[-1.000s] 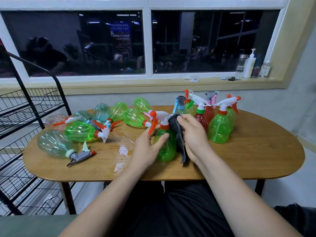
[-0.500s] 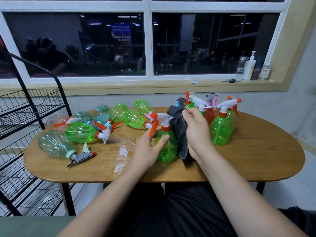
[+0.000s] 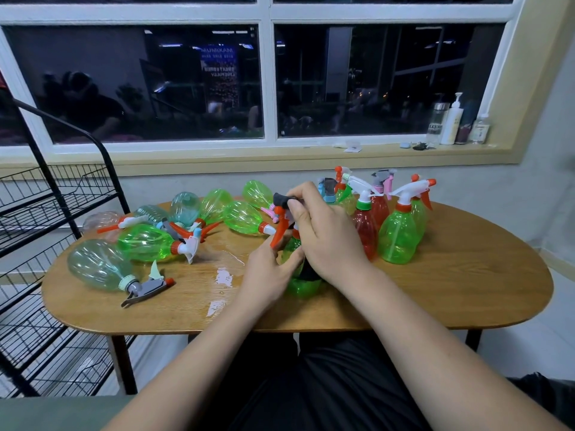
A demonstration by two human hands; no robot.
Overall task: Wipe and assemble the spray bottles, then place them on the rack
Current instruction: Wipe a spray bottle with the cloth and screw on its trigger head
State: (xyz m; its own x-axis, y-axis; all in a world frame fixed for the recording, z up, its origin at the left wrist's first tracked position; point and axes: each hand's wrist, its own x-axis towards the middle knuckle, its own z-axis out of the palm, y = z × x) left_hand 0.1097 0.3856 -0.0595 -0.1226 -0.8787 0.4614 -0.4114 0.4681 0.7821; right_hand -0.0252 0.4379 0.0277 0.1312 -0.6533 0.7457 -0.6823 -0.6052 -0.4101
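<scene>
Your left hand (image 3: 267, 275) grips the body of the translucent green plastic spray bottle (image 3: 303, 289), which stands upright at the middle of the oval wooden table (image 3: 435, 290). Your right hand (image 3: 326, 241) pinches a dark grey cloth (image 3: 280, 199) over that bottle's orange trigger head (image 3: 278, 234). To the left, green and clear bottles (image 3: 146, 242) lie on their sides. Behind your right hand, assembled red and green bottles (image 3: 398, 241) stand upright. The black wire rack (image 3: 46, 185) stands off the table's left end.
</scene>
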